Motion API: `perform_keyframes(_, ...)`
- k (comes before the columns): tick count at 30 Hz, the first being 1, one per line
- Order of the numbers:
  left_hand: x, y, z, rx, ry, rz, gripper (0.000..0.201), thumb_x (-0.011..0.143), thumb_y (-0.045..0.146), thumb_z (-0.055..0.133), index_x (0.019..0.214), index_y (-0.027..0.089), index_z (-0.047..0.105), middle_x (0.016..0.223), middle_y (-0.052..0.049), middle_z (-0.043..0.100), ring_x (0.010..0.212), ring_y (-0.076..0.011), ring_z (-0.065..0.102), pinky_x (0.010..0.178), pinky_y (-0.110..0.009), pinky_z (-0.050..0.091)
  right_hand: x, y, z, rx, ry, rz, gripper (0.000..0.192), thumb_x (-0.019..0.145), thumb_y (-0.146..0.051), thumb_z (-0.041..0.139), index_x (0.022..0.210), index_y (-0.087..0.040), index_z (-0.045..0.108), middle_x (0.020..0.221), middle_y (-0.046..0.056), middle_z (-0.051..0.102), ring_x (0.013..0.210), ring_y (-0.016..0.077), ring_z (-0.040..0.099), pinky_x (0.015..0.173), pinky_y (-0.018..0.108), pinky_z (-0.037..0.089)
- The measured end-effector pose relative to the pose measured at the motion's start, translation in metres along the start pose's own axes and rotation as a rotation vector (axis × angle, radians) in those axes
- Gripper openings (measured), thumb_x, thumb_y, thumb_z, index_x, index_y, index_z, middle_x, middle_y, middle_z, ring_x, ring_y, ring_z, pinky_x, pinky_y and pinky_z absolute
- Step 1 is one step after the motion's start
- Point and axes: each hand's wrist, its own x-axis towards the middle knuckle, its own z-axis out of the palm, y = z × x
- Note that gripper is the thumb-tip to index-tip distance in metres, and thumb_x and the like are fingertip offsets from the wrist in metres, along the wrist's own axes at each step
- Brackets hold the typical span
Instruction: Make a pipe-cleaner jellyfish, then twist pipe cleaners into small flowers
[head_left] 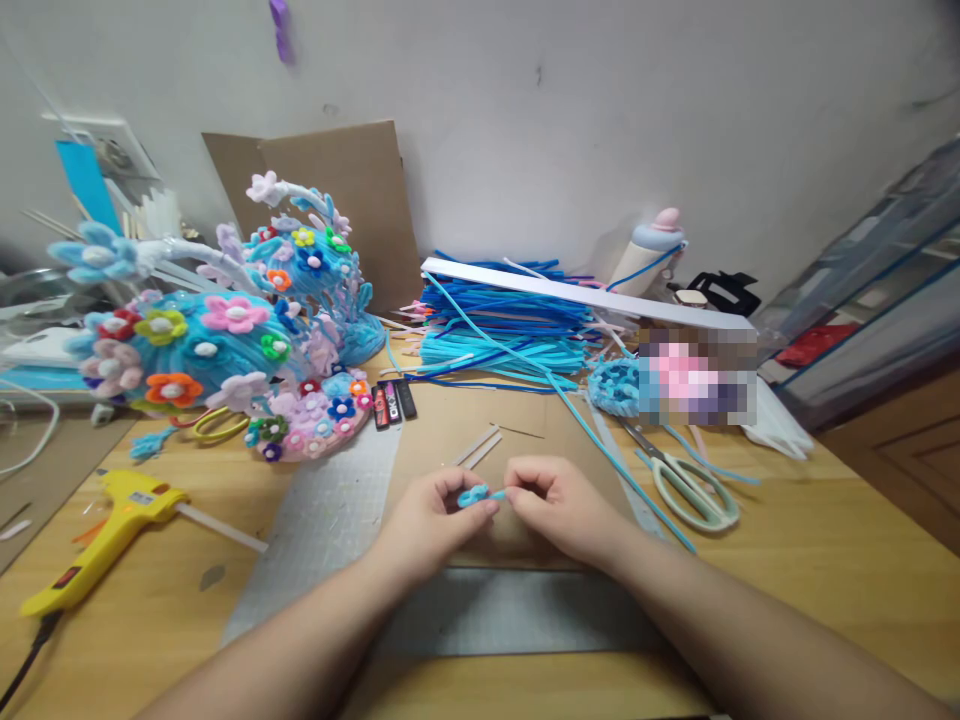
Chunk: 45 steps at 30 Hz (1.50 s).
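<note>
A light blue pipe cleaner [472,495], bent into small loops, is held between my two hands over a brown cardboard sheet [450,420]. My left hand [431,510] pinches the looped part between thumb and fingers. The thumb and forefinger of my right hand [559,505] close on its short straight end. Just beyond my fingers lie clear glue sticks [480,447] and a thin dark wire [523,431]. A long blue pipe cleaner [592,435] stretches diagonally past my right hand.
Green-handled scissors [694,490] lie to the right. At the left are a yellow glue gun [112,530] and flower-covered pipe-cleaner pieces [202,345]. Bundled blue pipe cleaners [502,320] sit at the back under a white strip [585,292]. A bottle [649,255] stands by the wall.
</note>
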Motion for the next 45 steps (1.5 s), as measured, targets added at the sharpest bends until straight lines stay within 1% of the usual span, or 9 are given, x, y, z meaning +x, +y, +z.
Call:
perform_keyframes(2,0.001,-0.001,0.0,-0.063,0.004,-0.014,0.028,0.064,0.037,0.072,0.072,0.014,0.059,0.059,0.004,0.058,0.056,-0.0095,0.051,0.057,-0.022,0.036,0.0,0.0,0.0,0.026,0.021,-0.012,0.019,0.077,-0.024,0.043,0.059,-0.019,0.042,0.056,-0.004,0.039,0.056,0.0105,0.038,0.053,0.022,0.03)
perform_keyframes(6,0.001,0.0,0.001,-0.152,0.011,-0.029,0.031,0.062,0.038,0.075,0.07,0.013,0.059,0.057,0.003,0.059,0.054,-0.0086,0.053,0.058,-0.021,0.04,0.0,0.0,0.003,0.055,-0.021,-0.049,0.023,0.083,-0.03,0.045,0.065,-0.017,0.05,0.06,-0.003,0.046,0.058,0.0111,0.043,0.055,0.022,0.033)
perform_keyframes(8,0.0,0.001,0.002,-0.18,0.012,-0.036,0.031,0.06,0.037,0.077,0.07,0.013,0.059,0.057,0.003,0.061,0.054,-0.0083,0.054,0.058,-0.021,0.041,0.0,0.0,0.004,0.057,-0.013,-0.036,0.024,0.082,-0.029,0.045,0.061,-0.017,0.049,0.059,-0.003,0.045,0.057,0.0108,0.041,0.054,0.022,0.032)
perform_keyframes(12,0.0,0.004,0.002,-0.226,0.034,-0.038,0.033,0.059,0.038,0.078,0.069,0.013,0.059,0.058,0.003,0.062,0.054,-0.0081,0.056,0.057,-0.02,0.043,0.001,0.001,0.003,0.077,0.042,0.001,0.023,0.075,-0.025,0.045,0.054,-0.019,0.041,0.052,-0.005,0.035,0.052,0.0092,0.034,0.05,0.022,0.028)
perform_keyframes(15,0.0,0.005,0.002,-0.216,0.054,-0.034,0.033,0.059,0.038,0.078,0.07,0.013,0.059,0.058,0.002,0.063,0.053,-0.008,0.057,0.057,-0.02,0.043,0.002,0.0,0.0,0.101,0.065,0.005,0.022,0.073,-0.024,0.046,0.053,-0.019,0.039,0.051,-0.006,0.033,0.051,0.0086,0.031,0.049,0.022,0.026)
perform_keyframes(25,0.001,0.006,-0.002,-0.131,0.061,-0.028,0.027,0.062,0.035,0.076,0.071,0.014,0.061,0.057,0.002,0.064,0.052,-0.0086,0.057,0.057,-0.02,0.043,-0.001,-0.003,-0.013,0.141,0.104,0.037,0.024,0.075,-0.027,0.049,0.053,-0.019,0.043,0.049,-0.006,0.037,0.047,0.0079,0.032,0.046,0.022,0.025)
perform_keyframes(31,0.002,0.007,-0.004,-0.109,0.076,-0.029,0.028,0.061,0.036,0.076,0.069,0.014,0.061,0.056,0.002,0.064,0.052,-0.0092,0.057,0.056,-0.02,0.043,-0.001,0.0,-0.014,0.211,0.092,0.099,0.025,0.076,-0.029,0.05,0.054,-0.019,0.045,0.044,-0.007,0.04,0.042,0.0068,0.033,0.044,0.022,0.024)
perform_keyframes(36,0.004,0.007,-0.005,-0.107,0.077,-0.016,0.03,0.06,0.039,0.077,0.067,0.015,0.061,0.058,0.001,0.065,0.054,-0.0107,0.058,0.058,-0.023,0.044,0.0,0.003,-0.013,0.269,0.103,0.108,0.026,0.076,-0.028,0.052,0.053,-0.019,0.044,0.044,-0.006,0.042,0.041,0.0062,0.033,0.042,0.022,0.023)
perform_keyframes(45,0.006,0.004,-0.009,-0.079,0.064,-0.038,0.026,0.063,0.035,0.075,0.07,0.013,0.063,0.059,0.0,0.064,0.055,-0.0102,0.057,0.059,-0.022,0.043,0.004,0.008,-0.009,0.455,0.113,0.139,0.025,0.073,-0.027,0.055,0.052,-0.018,0.044,0.041,-0.008,0.04,0.038,0.0049,0.029,0.04,0.021,0.021)
